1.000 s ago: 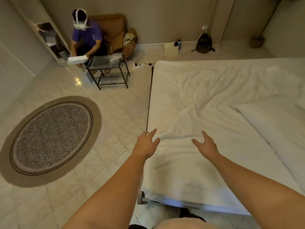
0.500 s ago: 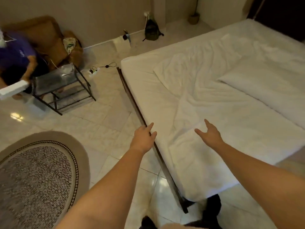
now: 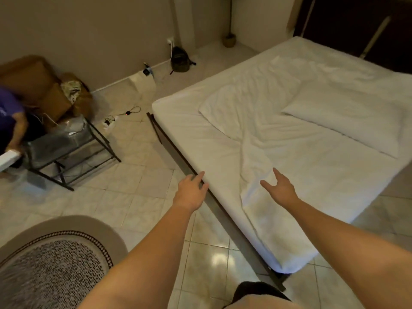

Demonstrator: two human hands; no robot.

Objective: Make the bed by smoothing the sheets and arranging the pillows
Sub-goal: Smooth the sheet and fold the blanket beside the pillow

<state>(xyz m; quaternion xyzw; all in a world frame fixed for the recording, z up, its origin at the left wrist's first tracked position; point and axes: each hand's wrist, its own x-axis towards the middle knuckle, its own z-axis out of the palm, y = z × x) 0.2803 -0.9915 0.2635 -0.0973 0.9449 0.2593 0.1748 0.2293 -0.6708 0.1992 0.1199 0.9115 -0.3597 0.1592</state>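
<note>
A low bed (image 3: 191, 134) with a white fitted sheet fills the right half of the head view. A crumpled white top sheet (image 3: 252, 121) lies across it, one end trailing down to the near corner. A white pillow (image 3: 347, 121) lies flat toward the right side. My left hand (image 3: 190, 192) hovers open over the bed's left edge and dark frame rail. My right hand (image 3: 279, 188) is open above the trailing end of the top sheet, fingers spread, holding nothing.
An oval patterned rug (image 3: 53, 268) lies on the tiled floor at lower left. A metal-framed side table (image 3: 66, 150) and a brown armchair (image 3: 38, 85) stand at left, with a seated person (image 3: 10, 121) there. Cables (image 3: 120, 117) and a dark backpack (image 3: 179, 60) lie by the wall.
The view has swung right and around the bed's corner, so the bed now runs diagonally. Both hands stay open and outstretched; the left has shifted from over the mattress to its edge.
</note>
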